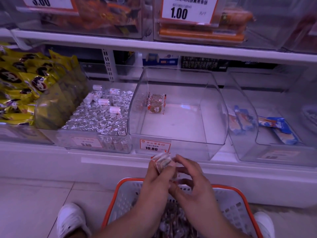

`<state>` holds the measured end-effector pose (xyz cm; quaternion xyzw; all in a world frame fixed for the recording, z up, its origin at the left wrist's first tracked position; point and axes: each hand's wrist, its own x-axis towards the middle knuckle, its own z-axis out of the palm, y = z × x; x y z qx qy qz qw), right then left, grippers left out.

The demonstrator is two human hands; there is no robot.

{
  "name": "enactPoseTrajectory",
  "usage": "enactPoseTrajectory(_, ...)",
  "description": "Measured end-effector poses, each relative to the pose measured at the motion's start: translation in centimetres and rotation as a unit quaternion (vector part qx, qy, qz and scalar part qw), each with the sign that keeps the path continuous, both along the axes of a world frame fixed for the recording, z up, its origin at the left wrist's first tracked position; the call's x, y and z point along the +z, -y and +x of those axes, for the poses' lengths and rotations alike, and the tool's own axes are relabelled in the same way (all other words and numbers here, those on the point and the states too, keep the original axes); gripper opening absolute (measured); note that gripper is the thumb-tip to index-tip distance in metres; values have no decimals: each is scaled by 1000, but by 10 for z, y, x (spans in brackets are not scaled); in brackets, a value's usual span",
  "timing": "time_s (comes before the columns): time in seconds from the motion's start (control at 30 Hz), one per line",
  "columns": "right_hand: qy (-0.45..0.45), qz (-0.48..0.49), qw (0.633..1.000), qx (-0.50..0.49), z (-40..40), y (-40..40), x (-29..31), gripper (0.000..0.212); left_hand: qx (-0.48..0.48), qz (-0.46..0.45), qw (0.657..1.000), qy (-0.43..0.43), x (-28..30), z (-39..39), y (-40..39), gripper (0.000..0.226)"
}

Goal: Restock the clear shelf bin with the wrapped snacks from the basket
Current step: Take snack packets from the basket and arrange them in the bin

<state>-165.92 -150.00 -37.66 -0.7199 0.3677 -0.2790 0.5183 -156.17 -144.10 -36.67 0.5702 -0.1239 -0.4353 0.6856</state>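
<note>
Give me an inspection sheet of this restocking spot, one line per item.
Surface: white shelf carrying clear bins, above a pale tiled floor.
Job's things: clear shelf bin nearly bare, with one small row of wrapped snacks at its back left; basket with orange rim on the floor, more snacks inside.
Clutter: foil-wrapped pieces fill the bin to the left; yellow bags farther left; blue packets in the bin to the right.
Grippers: left hand holds a bunch of wrapped snacks over the basket; right hand has its fingers at the same bunch.
Cables: nothing seen.
Surroundings: price tags on bin fronts, upper shelf with stocked bins, white shoes beside the basket.
</note>
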Motion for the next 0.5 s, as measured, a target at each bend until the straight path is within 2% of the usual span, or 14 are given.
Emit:
enactPoseTrajectory(0.07,34,72,996,52,-1,-2,5,47,-2,3,1000,14,6,3,-1,21)
enactPoseTrajectory(0.17,70,137,984,87,1,-9,19,47,-1,8,997,72,11,7,-4,19)
enactPoseTrajectory(0.23,34,144,984,103,5,-9,35,37,0,7,991,131,11,5,-8,16)
enactPoseTrajectory(0.27,22,147,983,109,9,-7,43,35,-6,10,986,165,10,5,-11,27)
enactPoseTrajectory(0.33,19,96,990,100,19,-1,57,33,-13,17,969,248,12,11,-18,57)
enactPoseTrajectory(0.37,39,79,993,84,24,3,65,34,-27,22,953,301,15,18,-22,61)
enactPoseTrajectory(0.43,83,37,993,78,35,13,85,41,-44,1,907,420,33,40,-24,49)
enactPoseTrajectory(0.5,81,-37,991,96,55,34,105,45,6,-30,869,493,53,67,-25,45)
